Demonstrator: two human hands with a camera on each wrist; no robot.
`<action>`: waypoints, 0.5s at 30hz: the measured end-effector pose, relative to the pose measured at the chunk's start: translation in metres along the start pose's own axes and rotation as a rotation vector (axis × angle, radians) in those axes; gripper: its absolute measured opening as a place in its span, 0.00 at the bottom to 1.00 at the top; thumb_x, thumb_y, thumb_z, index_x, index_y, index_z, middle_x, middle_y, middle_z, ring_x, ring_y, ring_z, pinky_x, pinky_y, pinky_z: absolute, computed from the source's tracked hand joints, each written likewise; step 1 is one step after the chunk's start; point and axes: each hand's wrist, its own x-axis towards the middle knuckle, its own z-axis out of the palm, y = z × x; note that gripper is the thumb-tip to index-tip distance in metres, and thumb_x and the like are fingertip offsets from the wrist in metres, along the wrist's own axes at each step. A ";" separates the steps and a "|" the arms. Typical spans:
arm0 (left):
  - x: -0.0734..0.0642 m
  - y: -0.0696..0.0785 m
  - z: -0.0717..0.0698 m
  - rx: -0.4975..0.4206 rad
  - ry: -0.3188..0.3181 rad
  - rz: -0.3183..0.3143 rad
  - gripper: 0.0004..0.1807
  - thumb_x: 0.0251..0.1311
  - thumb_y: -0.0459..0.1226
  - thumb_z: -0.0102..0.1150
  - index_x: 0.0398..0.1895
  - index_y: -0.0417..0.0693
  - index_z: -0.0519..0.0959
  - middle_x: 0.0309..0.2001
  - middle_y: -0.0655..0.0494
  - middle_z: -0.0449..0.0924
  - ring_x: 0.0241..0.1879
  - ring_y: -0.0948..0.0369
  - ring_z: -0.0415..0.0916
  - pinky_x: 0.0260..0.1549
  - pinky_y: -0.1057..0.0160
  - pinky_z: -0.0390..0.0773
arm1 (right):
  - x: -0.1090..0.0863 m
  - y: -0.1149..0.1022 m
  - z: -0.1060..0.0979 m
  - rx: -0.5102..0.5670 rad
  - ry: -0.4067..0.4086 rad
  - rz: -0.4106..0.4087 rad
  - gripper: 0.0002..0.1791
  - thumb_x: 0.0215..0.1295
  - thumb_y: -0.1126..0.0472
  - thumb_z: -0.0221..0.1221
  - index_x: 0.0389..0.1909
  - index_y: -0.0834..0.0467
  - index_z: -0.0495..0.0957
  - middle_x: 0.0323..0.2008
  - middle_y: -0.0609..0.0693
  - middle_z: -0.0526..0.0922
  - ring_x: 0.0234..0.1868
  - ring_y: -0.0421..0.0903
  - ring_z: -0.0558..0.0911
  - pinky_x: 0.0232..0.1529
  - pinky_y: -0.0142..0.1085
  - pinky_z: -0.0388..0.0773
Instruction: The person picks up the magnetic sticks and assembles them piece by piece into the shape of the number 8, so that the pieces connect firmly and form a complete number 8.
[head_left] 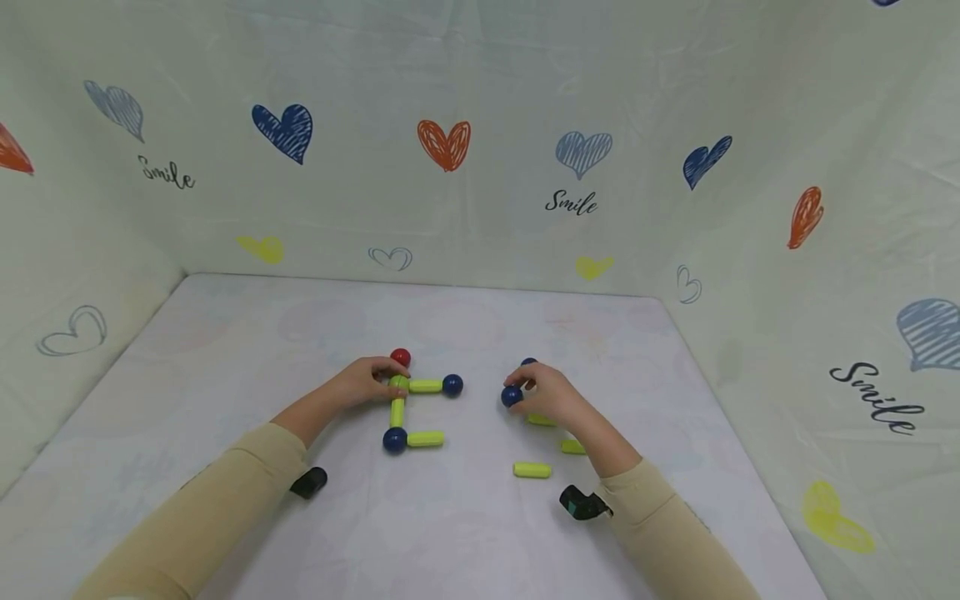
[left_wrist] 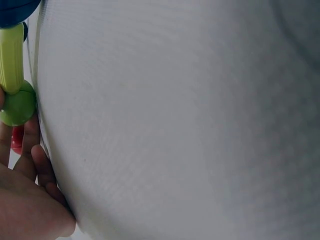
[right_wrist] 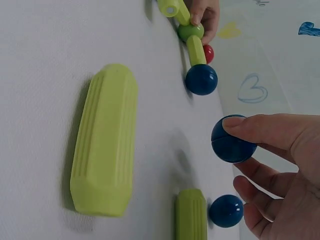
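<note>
My left hand [head_left: 367, 382] grips the green ball [left_wrist: 19, 106] of a building-toy assembly. From that ball, one yellow-green rod [head_left: 426, 387] runs right to a blue ball [head_left: 452, 385], and another rod [head_left: 397, 413] runs toward me to a second blue ball [head_left: 395, 440]. A further rod [head_left: 426, 438] sticks out rightward from this nearer ball. Just beyond the left fingers shows a red ball [head_left: 401, 357]; its join is hidden. Between thumb and fingers, my right hand [head_left: 553, 396] pinches a loose blue ball [right_wrist: 232, 140]. Another blue ball [right_wrist: 226, 211] sits beside that hand.
Loose yellow-green rods lie around the right forearm: one near the hand [head_left: 540, 419], one partly behind the wrist [head_left: 573, 447] and one nearer me [head_left: 532, 470]. Black wrist devices [head_left: 309, 482] hang below both forearms. A heart-printed curtain [head_left: 495, 100] stands behind the white table [head_left: 247, 325].
</note>
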 end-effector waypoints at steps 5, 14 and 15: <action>0.002 -0.001 0.000 0.002 -0.002 -0.003 0.20 0.55 0.40 0.71 0.51 0.46 0.81 0.53 0.47 0.76 0.49 0.50 0.66 0.52 0.51 0.68 | -0.001 -0.009 0.005 0.009 -0.011 -0.012 0.18 0.51 0.65 0.73 0.45 0.54 0.83 0.42 0.46 0.79 0.46 0.48 0.75 0.41 0.40 0.75; 0.002 -0.003 0.000 -0.021 -0.016 -0.006 0.20 0.55 0.40 0.71 0.51 0.45 0.81 0.54 0.46 0.75 0.51 0.49 0.65 0.56 0.48 0.67 | 0.000 -0.019 0.018 0.029 -0.067 -0.028 0.18 0.51 0.64 0.74 0.44 0.54 0.83 0.40 0.45 0.78 0.42 0.47 0.74 0.38 0.38 0.74; 0.002 -0.003 0.000 -0.022 -0.014 -0.009 0.20 0.55 0.40 0.71 0.51 0.46 0.81 0.54 0.46 0.75 0.51 0.49 0.65 0.57 0.48 0.66 | -0.001 -0.019 0.020 0.034 -0.074 -0.029 0.18 0.51 0.64 0.74 0.44 0.53 0.83 0.39 0.45 0.78 0.41 0.46 0.73 0.37 0.38 0.74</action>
